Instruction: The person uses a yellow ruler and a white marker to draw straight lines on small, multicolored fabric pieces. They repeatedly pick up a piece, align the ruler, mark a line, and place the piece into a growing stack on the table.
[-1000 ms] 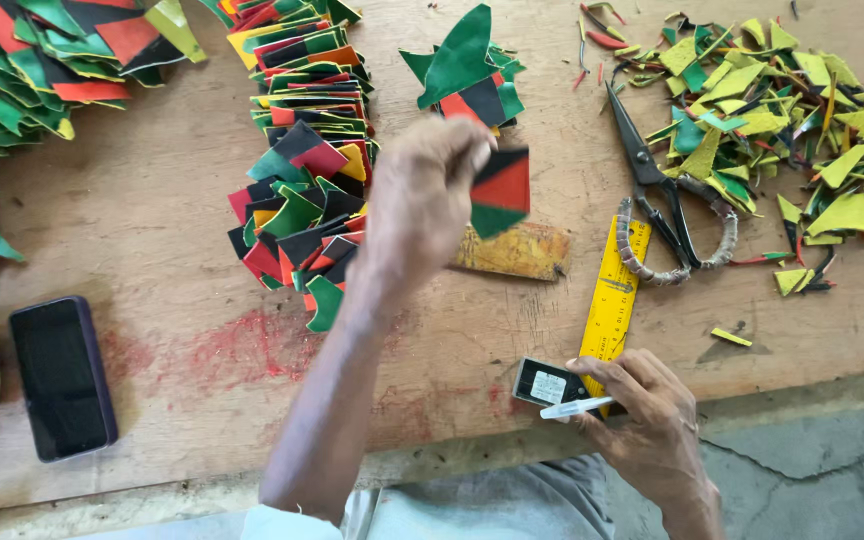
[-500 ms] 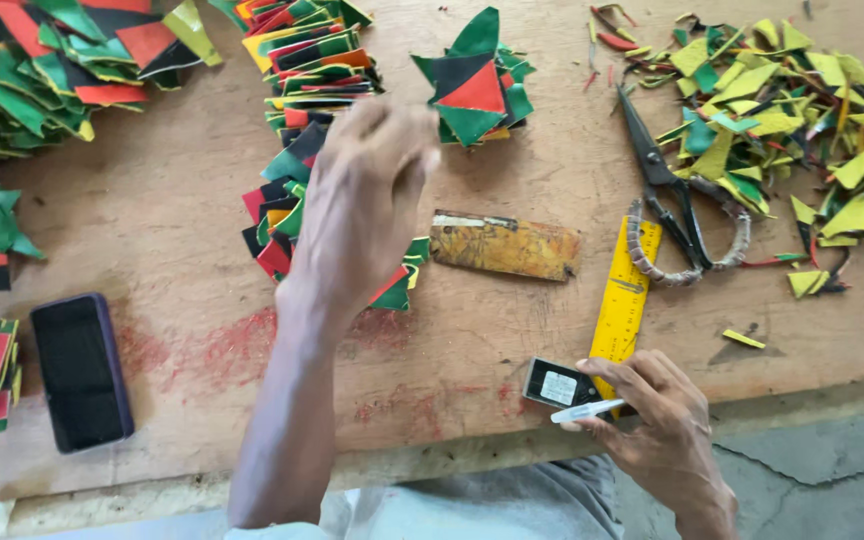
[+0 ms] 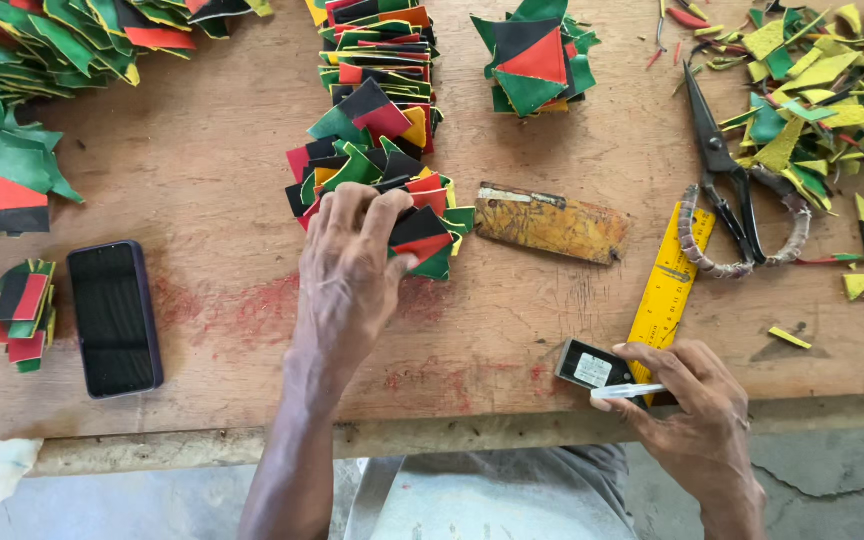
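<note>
The left hand (image 3: pixel 352 255) lies palm down on the near end of a loose pile of red, green, black and yellow folded leather squares (image 3: pixel 372 150), which runs up the middle of the worn brown wooden tabletop (image 3: pixel 222 130). Its fingers curl over a black-and-red square (image 3: pixel 422 232) at the pile's near edge, the grip closed onto that piece with the fingertips pressing it from above.

The right hand (image 3: pixel 697 420) rests at the near edge of the tabletop, holding a thin white pen-like stick (image 3: pixel 627 391) pinched between thumb and fingers. Just beside its fingertips lies a small black box with a white label (image 3: pixel 589 366), touching the lower end of a yellow ruler (image 3: pixel 667 290) that slants up toward a pair of dark metal shears with cord-wrapped handles (image 3: pixel 727 195).

Between the pile and the ruler lies a flat, mottled orange-brown block (image 3: pixel 550 223). Beyond it sits a small stack of squares topped by a red and black piece (image 3: pixel 534 60). Yellow and green offcuts (image 3: pixel 817 70) are scattered at the far right. On the left lie a black phone (image 3: pixel 114 318) face up, a small stack of squares (image 3: pixel 22 312) just beside it, and larger heaps of the same coloured pieces (image 3: pixel 12 110) along the far left.
</note>
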